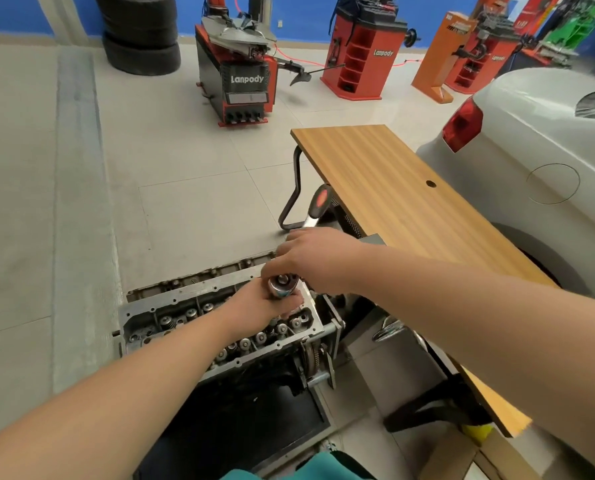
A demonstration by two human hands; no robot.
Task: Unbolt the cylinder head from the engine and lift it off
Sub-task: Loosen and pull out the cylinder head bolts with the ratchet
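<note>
The grey cylinder head sits on top of the engine, low in the middle of the view, with rows of valve springs and bolts showing. A chrome ratchet wrench stands over its far right end. My left hand is closed around the ratchet's head and the socket beneath it. My right hand grips the wrench shaft just above the head, and the black and red handle sticks up past it. The bolt under the socket is hidden by my left hand.
A wooden table on black legs runs along the right, close to the engine. A white car stands behind it. A tyre changer, a wheel balancer and stacked tyres line the far wall across tiled floor.
</note>
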